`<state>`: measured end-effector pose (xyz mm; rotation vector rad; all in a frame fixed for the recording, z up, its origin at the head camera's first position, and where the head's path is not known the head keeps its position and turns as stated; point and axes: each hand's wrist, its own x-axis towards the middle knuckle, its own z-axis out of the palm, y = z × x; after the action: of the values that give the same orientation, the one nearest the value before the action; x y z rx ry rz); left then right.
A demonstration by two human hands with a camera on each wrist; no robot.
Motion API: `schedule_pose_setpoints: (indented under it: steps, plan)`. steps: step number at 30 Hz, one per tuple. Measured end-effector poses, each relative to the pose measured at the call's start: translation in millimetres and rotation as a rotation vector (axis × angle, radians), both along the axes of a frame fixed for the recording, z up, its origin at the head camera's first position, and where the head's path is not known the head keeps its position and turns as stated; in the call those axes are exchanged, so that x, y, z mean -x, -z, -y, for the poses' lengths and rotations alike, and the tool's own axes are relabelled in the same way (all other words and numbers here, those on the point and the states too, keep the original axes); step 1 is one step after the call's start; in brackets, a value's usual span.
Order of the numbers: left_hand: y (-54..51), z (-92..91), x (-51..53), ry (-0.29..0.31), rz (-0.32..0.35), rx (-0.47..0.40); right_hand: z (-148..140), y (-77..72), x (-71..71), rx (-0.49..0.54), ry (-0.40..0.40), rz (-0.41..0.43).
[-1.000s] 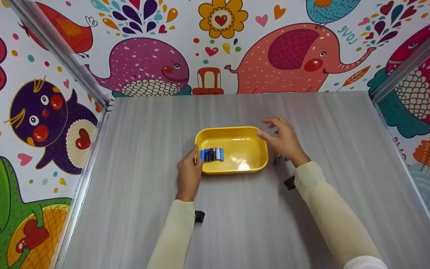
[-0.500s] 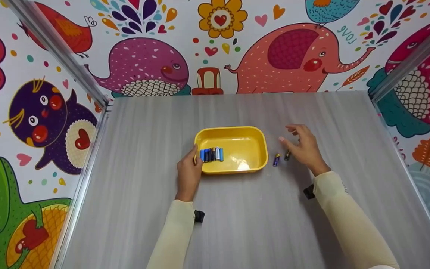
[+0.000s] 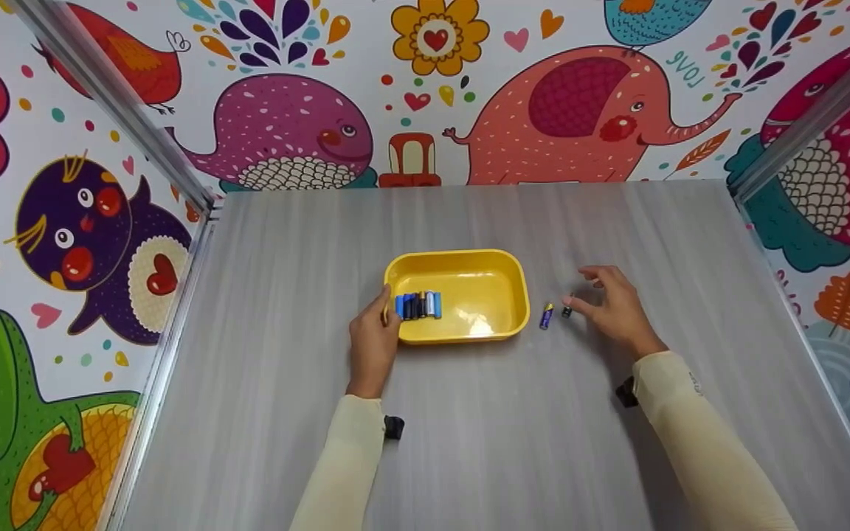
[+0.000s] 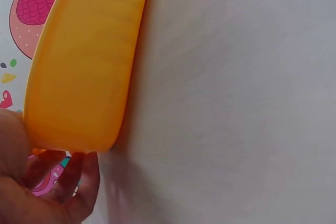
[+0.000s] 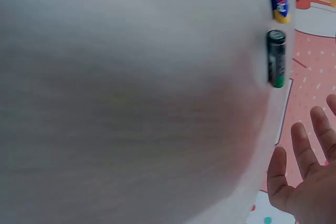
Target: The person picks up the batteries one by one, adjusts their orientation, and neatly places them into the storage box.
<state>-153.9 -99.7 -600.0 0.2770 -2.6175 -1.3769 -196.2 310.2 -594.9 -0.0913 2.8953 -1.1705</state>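
In the head view a yellow plastic tray (image 3: 478,286) lies on the table, with a row of several batteries (image 3: 418,305) side by side at its left end. My left hand (image 3: 375,345) grips the tray's left rim; in the left wrist view the thumb is at the rim and the fingers reach the end wall. To the right of the tray lie a purple-blue battery (image 3: 547,316) with a yellow end and a dark battery (image 5: 276,60) with a green end. My right hand (image 3: 616,310) hovers beside the dark battery, fingers loosely spread, holding nothing; its thumb partly covers that battery in the head view.
The grey wood-grain table (image 3: 307,243) extends all around the tray. Walls printed with cartoon animals (image 3: 558,118) stand at the back and sides, with metal rails (image 3: 174,317) along the edges. Each sleeved wrist bears a small black device (image 3: 393,427).
My right hand has moved from over the tray's right rim to the right, then lowered toward the dark battery, uncovering the purple-blue one. The left hand and tray have stayed in place.
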Motion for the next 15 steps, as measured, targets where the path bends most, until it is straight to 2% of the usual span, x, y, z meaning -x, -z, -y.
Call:
schedule_pose_setpoints:
  steps: [8,15]
  plan:
    - [-0.7,-0.6,-0.4,-0.002,0.008,-0.005,-6.9,9.3,-1.8,-0.019,-0.016,0.098]
    - [-1.0,-0.7,-1.0,0.002,0.015,-0.016,-9.1,14.3,0.1,-0.035,-0.042,0.125]
